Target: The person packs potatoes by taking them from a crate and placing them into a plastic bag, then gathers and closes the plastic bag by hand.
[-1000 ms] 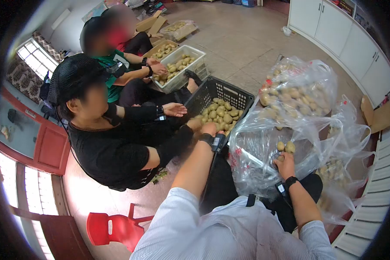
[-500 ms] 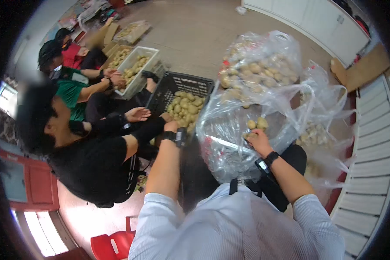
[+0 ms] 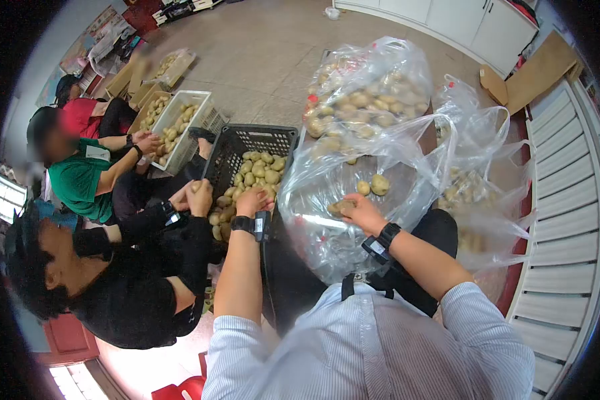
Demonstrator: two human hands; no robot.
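My left hand (image 3: 252, 202) reaches over the black plastic crate (image 3: 258, 137), down at the potatoes (image 3: 256, 169) heaped inside. Its fingertips are partly lost among them, so whether they grip one is unclear. On my right side, a potato (image 3: 339, 207) is pinched in my right hand (image 3: 362, 215), above the clear plastic bag (image 3: 320, 243) spread across my lap. Two loose potatoes (image 3: 380, 185) lie on the bag just beyond those fingers.
Left of me sits a person in black (image 3: 123, 293), hands around a potato. Farther off, a person in green (image 3: 80, 177) works at a white crate (image 3: 210, 113). A full bag of potatoes (image 3: 373, 100) stands ahead; more bags (image 3: 477, 193) lie right, beside a white radiator (image 3: 560, 220).
My view has shifted. The right hand now shows a potato at its fingers, left of the two loose ones. The neighbour's open hand has come together with the other around a potato.
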